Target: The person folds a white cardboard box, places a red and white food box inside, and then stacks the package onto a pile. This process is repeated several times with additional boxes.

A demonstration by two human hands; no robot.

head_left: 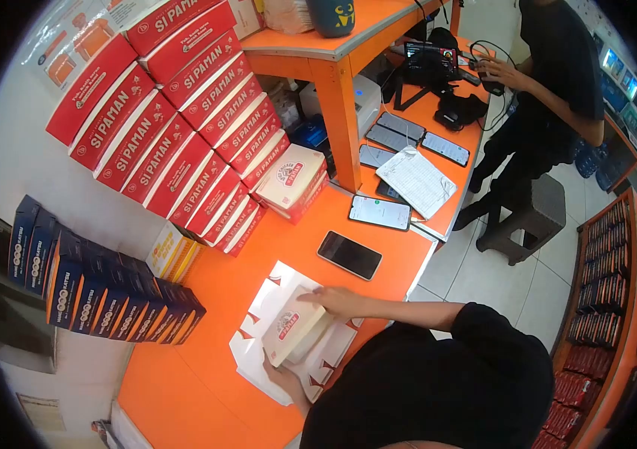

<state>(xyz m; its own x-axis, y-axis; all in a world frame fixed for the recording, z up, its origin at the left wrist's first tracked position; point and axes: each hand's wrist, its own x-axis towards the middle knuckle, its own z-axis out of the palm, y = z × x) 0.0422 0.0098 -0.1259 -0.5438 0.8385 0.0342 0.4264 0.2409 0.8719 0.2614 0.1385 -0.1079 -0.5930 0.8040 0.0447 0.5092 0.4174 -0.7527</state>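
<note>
A partly folded cardboard box (288, 329), cream with a red logo on its upper panel, sits tilted in front of me. Its unfolded white flaps (247, 355) with red marks spread over the orange table. My right hand (333, 301) is closed on the far upper corner of the panel. At the near lower edge, my left hand (285, 380) grips the same box, its fingers partly hidden by the cardboard. A dark-screened phone (349, 255) lies on the table just beyond my right hand.
Tall stacks of red boxes (184, 150) and dark blue boxes (116, 299) line the wall side. Several phones (378, 212) and a paper sheet (417, 182) lie farther along. Another person (558, 82) stands by a tripod-mounted screen, near a stool (525, 217). Shelves (595, 322) stand behind me.
</note>
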